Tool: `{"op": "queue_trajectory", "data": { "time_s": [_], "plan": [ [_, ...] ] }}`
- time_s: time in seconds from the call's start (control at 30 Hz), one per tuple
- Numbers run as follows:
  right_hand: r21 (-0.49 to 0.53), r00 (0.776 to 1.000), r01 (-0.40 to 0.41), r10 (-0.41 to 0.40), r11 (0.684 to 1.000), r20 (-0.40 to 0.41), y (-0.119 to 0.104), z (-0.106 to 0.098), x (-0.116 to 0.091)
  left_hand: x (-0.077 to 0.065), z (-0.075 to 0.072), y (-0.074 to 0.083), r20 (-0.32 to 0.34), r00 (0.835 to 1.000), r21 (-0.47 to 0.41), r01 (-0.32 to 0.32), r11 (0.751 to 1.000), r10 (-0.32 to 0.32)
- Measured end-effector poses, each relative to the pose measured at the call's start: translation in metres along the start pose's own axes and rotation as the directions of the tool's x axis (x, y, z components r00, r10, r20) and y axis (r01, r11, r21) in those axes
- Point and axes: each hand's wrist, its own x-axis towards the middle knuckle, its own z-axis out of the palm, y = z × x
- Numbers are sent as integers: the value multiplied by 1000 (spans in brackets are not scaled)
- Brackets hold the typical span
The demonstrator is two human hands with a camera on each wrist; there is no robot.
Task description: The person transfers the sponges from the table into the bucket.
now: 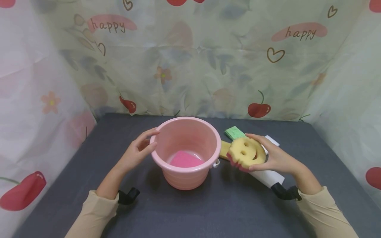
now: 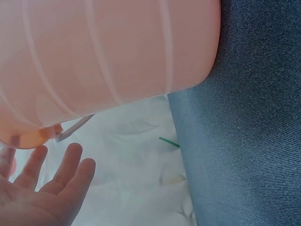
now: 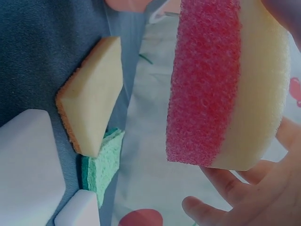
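A pink bucket (image 1: pixel 186 177) stands upright on the dark table, with a bright pink piece (image 1: pixel 186 159) lying at its bottom. My left hand (image 1: pixel 140 145) is at the bucket's left rim, fingertips touching it; in the left wrist view its fingers (image 2: pixel 70 172) look loosely extended beside the bucket wall (image 2: pixel 108 52). To the right of the bucket, my right hand (image 1: pixel 275 157) grips a round smiley-face sponge (image 1: pixel 245 152) by its edge, above the table. This sponge has a yellow face and a coarse pink layer (image 3: pixel 204 89), seen side-on in the right wrist view.
Below and behind the held sponge lie a green sponge (image 1: pixel 234 133), a yellow sponge (image 3: pixel 91 96) with a brownish underside, and white blocks (image 3: pixel 28 165), partly hidden by the hand in the head view. The bucket's handle joint (image 1: pixel 216 163) sticks out at its right. A patterned curtain (image 1: pixel 196 66) hangs behind.
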Motion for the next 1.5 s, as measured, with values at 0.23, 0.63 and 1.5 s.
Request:
{"op": "queue_trajectory", "data": {
  "time_s": [0.23, 0.63, 1.5],
  "plan": [
    [-25, 999, 13, -14, 1000, -41, -3, -5, 2, 0, 0, 0, 9, 1000, -11, 0, 1000, 0],
    [-35, 995, 48, -51, 998, -83, -6, -13, 4, 0, 0, -1, 8, 1000, -23, -27, 999, 27],
    [-28, 989, 73, -76, 997, -129, -19, -29, 12, 0, 0, -1, 8, 1000, 1, -19, 1000, 19]
  ]
}}
